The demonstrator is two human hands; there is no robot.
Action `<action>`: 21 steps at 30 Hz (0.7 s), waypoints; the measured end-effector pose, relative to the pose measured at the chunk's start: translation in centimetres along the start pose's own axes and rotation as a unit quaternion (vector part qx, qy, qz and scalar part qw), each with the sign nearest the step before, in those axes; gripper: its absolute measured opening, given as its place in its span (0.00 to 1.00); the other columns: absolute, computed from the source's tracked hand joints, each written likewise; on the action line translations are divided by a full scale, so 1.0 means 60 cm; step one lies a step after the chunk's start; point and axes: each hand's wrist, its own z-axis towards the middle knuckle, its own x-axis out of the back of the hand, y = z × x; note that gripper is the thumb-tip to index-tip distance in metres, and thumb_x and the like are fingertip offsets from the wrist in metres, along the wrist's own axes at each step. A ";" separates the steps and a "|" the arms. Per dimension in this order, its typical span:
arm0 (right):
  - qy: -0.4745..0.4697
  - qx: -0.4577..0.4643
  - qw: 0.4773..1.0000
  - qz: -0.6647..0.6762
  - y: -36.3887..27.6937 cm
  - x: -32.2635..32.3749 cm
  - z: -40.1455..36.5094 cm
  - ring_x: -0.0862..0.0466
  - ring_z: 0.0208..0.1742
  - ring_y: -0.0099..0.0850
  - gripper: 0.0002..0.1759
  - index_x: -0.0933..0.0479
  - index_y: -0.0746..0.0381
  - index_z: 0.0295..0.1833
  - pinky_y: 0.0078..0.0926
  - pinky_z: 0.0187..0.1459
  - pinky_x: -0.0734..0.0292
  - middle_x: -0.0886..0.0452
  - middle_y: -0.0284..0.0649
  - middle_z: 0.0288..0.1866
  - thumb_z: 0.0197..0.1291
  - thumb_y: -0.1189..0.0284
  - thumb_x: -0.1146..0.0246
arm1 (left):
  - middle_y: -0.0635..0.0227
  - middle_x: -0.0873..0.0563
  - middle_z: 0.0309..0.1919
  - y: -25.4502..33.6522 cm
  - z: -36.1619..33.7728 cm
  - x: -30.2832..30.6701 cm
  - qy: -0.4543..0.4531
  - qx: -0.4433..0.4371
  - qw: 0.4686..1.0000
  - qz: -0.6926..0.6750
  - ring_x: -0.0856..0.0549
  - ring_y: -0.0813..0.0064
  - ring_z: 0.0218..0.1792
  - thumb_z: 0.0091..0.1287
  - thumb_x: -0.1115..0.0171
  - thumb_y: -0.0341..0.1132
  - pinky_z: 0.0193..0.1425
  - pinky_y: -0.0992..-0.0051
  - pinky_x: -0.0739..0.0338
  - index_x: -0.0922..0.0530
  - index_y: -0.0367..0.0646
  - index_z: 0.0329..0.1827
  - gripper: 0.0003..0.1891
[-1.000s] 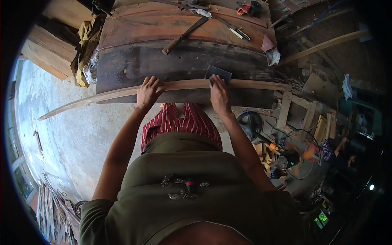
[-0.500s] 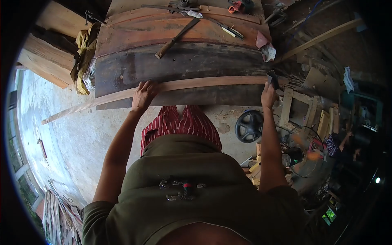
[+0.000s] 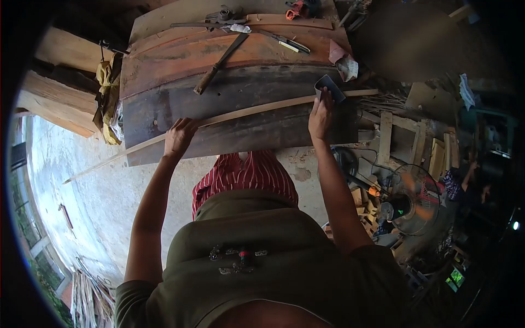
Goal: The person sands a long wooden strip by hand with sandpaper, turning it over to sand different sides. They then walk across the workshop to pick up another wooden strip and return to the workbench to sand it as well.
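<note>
A long, thin, slightly curved wood strip [image 3: 257, 109] lies across the dark workbench [image 3: 246, 134], its left end sticking out past the bench edge. My left hand [image 3: 179, 135] is closed over the strip left of its middle. Nearer the strip's right end, my right hand [image 3: 321, 117] presses a dark grey folded sheet, perhaps sandpaper [image 3: 330, 88], against the wood. Part of that sheet is hidden behind the fingers.
On the bench's far part lie a wooden-handled blade [image 3: 220, 64], a cutter knife [image 3: 292, 45], a folded reddish paper [image 3: 343, 60] and an orange tool [image 3: 298, 10]. A fan [image 3: 410, 199] stands at right, with wood scraps below. Another person's arm [image 3: 469, 176] shows at far right.
My right hand has moved left along the strip with the grey sheet. The strip now shows a narrower face and slants more. The camera view has shifted slightly.
</note>
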 end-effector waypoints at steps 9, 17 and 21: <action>-0.142 0.211 0.962 0.103 -0.117 -0.010 -0.039 0.30 0.73 0.38 0.25 0.29 0.64 0.68 0.41 0.74 0.37 0.28 0.42 0.71 0.65 0.78 0.43 | 0.67 0.15 0.40 0.009 0.009 -0.015 -0.026 0.069 0.997 -0.002 0.15 0.60 0.44 0.61 0.34 0.34 0.45 0.62 0.19 0.16 0.51 0.46 0.10; 0.064 -0.085 0.992 -0.065 0.131 0.056 0.045 0.31 0.73 0.47 0.23 0.33 0.70 0.70 0.42 0.72 0.36 0.30 0.52 0.72 0.74 0.71 0.49 | 0.66 0.13 0.40 0.015 0.010 -0.020 -0.022 0.100 0.995 -0.012 0.14 0.59 0.42 0.61 0.33 0.32 0.45 0.63 0.19 0.15 0.50 0.46 0.11; -0.068 0.095 0.992 0.048 0.031 0.050 0.000 0.33 0.75 0.45 0.22 0.31 0.69 0.69 0.43 0.74 0.38 0.31 0.51 0.72 0.74 0.72 0.49 | 0.65 0.12 0.42 0.007 -0.006 -0.035 -0.002 0.097 0.995 -0.024 0.13 0.58 0.42 0.60 0.33 0.32 0.45 0.64 0.18 0.15 0.49 0.47 0.11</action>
